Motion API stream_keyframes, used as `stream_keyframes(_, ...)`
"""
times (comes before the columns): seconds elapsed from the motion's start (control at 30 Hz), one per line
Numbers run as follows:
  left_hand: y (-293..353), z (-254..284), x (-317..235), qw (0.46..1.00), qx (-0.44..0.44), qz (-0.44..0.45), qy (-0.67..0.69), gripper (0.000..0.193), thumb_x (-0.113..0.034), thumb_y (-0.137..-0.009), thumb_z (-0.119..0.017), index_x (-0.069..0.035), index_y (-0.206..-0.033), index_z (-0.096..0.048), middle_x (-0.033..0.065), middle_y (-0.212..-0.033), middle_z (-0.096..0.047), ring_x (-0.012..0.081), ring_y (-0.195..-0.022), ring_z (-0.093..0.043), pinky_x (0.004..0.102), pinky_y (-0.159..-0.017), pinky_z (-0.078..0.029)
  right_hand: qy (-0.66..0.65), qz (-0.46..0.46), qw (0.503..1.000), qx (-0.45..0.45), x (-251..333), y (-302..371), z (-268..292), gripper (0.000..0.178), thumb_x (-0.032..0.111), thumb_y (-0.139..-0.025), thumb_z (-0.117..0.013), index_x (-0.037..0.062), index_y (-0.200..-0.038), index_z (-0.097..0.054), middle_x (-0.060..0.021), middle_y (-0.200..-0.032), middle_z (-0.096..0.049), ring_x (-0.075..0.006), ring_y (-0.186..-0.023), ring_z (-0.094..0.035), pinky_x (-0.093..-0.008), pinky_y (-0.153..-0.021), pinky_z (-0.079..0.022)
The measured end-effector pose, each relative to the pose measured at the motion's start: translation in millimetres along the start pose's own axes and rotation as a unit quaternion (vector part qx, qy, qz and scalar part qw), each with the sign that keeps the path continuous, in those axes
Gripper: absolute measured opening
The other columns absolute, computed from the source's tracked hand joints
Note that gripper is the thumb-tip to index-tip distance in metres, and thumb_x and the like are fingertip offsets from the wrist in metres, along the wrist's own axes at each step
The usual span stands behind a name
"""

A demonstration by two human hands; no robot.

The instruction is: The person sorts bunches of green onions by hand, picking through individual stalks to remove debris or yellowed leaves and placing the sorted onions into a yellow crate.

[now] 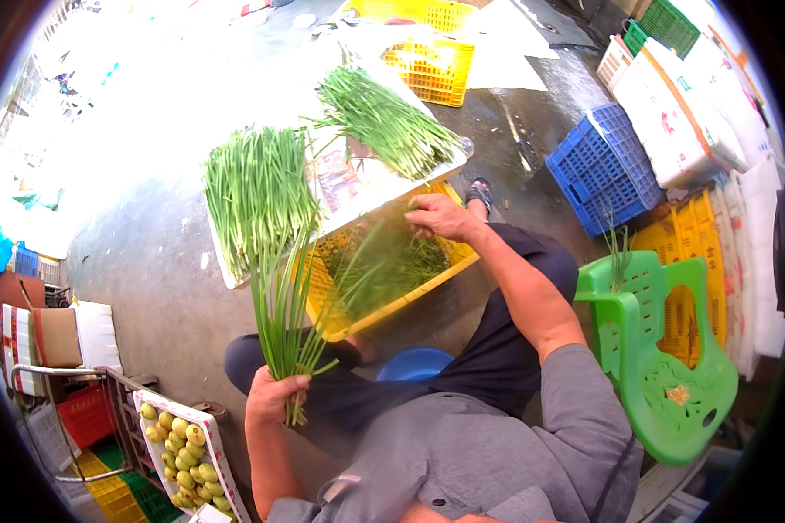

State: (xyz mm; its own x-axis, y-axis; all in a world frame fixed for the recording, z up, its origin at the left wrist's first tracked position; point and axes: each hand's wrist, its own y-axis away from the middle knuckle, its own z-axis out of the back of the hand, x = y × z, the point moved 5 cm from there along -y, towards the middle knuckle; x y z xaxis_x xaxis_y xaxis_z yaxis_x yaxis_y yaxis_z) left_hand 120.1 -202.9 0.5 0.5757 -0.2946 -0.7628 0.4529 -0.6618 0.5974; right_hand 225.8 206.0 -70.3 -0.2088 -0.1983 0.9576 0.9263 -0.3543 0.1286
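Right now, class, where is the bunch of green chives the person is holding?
In the head view, the bunch of green chives stands upright in the left hand, left of the yellow crate.

Low in the frame, left of centre, the left hand (275, 394) is closed around the stem ends of a bunch of long green chive stalks (281, 296) that rises toward the centre. Right of centre, the right hand (440, 216) reaches into a yellow slatted plastic crate (340, 327) holding loose green trimmings. A white flat board (366, 187) lies across the crate's far side, bearing two heaps of green stalks (257, 187). At the right edge stands a green plastic chair (672, 366), above it a blue plastic crate (602, 166). In the lower left lies a white tray of yellow-green round fruit (183, 449).
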Motion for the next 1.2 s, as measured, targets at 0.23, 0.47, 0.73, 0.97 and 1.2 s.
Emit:
stream_keyframes(0.23,-6.5,-4.9,-82.8,0.985,0.001,-0.169,-0.021,0.020,-0.003,-0.075,-0.065,0.005,-0.091,-0.058,0.0103,-0.067,-0.056,0.0208,-0.051,-0.056,0.0321,-0.048,-0.047,0.205,0.057,0.976,0.043,-5.2,25.0,-26.5,0.029,0.021,-0.088,-0.057,-0.0058,-0.099,-0.057,-0.0139,-0.067,-0.060,-0.0204,-0.057,-0.062,-0.0369,-0.055,-0.048)
stream_keyframes(0.47,-60.6,-38.3,-193.3,0.959,-0.050,-0.272,-0.066,0.026,-0.005,-0.086,-0.059,0.008,-0.108,-0.054,0.0134,-0.078,-0.063,0.0215,-0.062,-0.063,0.0321,-0.058,-0.054,0.306,0.049,0.951,-0.011,-24.9,28.3,-33.6,0.025,0.024,-0.082,-0.060,-0.0004,-0.078,-0.062,-0.0236,-0.077,-0.062,-0.0428,-0.079,-0.060,-0.0489,-0.070,-0.047)
stream_keyframes(0.73,-150.1,-74.7,-280.3,0.946,-0.107,-0.268,-0.148,0.027,-0.009,-0.088,-0.062,0.005,-0.108,-0.050,0.0074,-0.075,-0.056,0.0136,-0.061,-0.059,0.0250,-0.053,-0.054,0.292,0.006,0.956,0.023,-27.8,39.4,-43.3,0.027,0.027,-0.085,-0.059,0.0002,-0.083,-0.062,-0.0235,-0.079,-0.062,-0.0428,-0.079,-0.060,-0.0497,-0.070,-0.046)
stream_keyframes(0.97,-201.9,-68.0,-296.8,0.965,-0.071,-0.243,-0.062,0.023,-0.012,-0.089,-0.060,0.007,-0.102,-0.054,0.0085,-0.075,-0.056,0.0125,-0.058,-0.055,0.0239,-0.050,-0.052,0.266,0.035,0.963,0.038,-20.2,38.0,-51.9,0.026,0.025,-0.086,-0.056,0.0004,-0.077,-0.058,-0.0240,-0.075,-0.061,-0.0435,-0.077,-0.059,-0.0518,-0.071,-0.045)
stream_keyframes(1.2,-236.1,-31.1,-188.3,0.970,-0.196,-0.056,-0.131,0.016,-0.005,-0.085,-0.066,0.007,-0.092,-0.058,0.0115,-0.073,-0.060,0.0151,-0.052,-0.055,0.0290,-0.045,-0.050,0.255,0.058,0.965,0.035,-1.8,43.3,-51.3,0.025,0.024,-0.085,-0.058,0.0001,-0.078,-0.057,-0.0222,-0.074,-0.060,-0.0422,-0.076,-0.059,-0.0502,-0.069,-0.045)
